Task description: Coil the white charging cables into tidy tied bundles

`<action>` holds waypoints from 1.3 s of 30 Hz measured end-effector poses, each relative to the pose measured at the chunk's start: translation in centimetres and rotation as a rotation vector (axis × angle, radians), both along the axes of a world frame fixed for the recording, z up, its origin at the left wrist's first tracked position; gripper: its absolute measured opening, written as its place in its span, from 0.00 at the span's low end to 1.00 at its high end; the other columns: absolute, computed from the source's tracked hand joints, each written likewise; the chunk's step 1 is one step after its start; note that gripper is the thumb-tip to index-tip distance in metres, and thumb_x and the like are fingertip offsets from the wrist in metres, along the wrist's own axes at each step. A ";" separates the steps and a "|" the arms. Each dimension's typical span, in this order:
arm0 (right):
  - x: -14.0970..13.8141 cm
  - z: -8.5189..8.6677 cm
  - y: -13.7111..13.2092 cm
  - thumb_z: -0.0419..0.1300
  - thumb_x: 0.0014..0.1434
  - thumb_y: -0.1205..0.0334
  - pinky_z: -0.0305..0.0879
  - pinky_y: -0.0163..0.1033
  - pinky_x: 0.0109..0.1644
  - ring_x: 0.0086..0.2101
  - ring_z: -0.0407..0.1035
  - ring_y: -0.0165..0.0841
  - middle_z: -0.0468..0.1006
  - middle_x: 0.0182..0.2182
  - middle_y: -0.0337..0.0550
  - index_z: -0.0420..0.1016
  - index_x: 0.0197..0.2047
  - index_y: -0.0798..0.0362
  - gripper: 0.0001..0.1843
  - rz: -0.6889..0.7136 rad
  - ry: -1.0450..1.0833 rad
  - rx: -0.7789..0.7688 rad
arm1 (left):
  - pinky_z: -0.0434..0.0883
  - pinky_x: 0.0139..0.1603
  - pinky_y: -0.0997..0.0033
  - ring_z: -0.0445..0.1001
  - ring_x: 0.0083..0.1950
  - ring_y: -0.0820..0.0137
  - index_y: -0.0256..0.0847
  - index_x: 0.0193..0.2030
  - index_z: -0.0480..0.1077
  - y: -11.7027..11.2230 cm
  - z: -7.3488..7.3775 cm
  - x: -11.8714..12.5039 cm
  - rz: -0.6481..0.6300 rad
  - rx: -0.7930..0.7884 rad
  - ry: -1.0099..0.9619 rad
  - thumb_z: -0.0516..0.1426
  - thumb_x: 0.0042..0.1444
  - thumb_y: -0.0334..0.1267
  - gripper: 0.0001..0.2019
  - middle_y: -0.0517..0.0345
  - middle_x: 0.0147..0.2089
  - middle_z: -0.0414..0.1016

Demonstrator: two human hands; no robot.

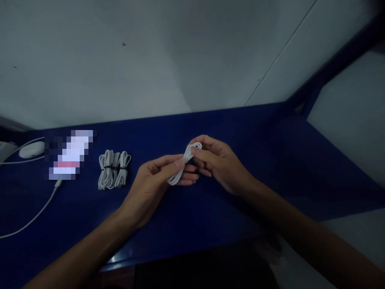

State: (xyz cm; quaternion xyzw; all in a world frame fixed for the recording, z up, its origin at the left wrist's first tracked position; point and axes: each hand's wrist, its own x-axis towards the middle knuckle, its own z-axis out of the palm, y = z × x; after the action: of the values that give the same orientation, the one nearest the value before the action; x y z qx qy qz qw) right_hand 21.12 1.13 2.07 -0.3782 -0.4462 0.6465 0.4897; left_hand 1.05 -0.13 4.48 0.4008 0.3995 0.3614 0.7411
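Note:
A white cable (pixel 177 176), folded into a narrow looped bundle, is held between both hands above the blue table. My left hand (pixel 155 172) pinches the bundle near its middle, with the thumb on top and the other fingers beneath. My right hand (pixel 218 160) grips the upper end, its thumb pressed on the loops. The lower loops stick out below my left thumb. Whether a tie goes round this bundle is hidden by the fingers. To the left, coiled white cables (pixel 112 170) with black ties lie side by side on the table.
The blue table (pixel 192 216) meets a pale wall (pixel 135 72) at its back edge. A phone with a blurred screen (pixel 70 154) lies at the left, a white cord (pixel 45 206) plugged into its lower end. Beside it sits a white rounded object (pixel 31 149).

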 end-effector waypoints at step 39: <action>1.3 1.3 0.0 0.73 0.64 0.59 0.71 0.37 0.29 0.29 0.72 0.29 0.82 0.38 0.41 0.85 0.48 0.50 0.09 0.000 -0.196 0.307 | 0.77 0.51 0.58 0.82 0.46 0.61 0.49 0.43 0.87 1.0 1.0 -0.7 0.200 0.730 0.428 0.71 0.60 0.37 0.06 0.53 0.46 0.87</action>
State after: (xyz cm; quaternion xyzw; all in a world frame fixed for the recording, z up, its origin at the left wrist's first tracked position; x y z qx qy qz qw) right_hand 22.39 1.16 3.41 -0.3601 -0.5852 0.5309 0.4960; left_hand 0.38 0.87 5.45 0.6618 0.4271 0.4578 0.4124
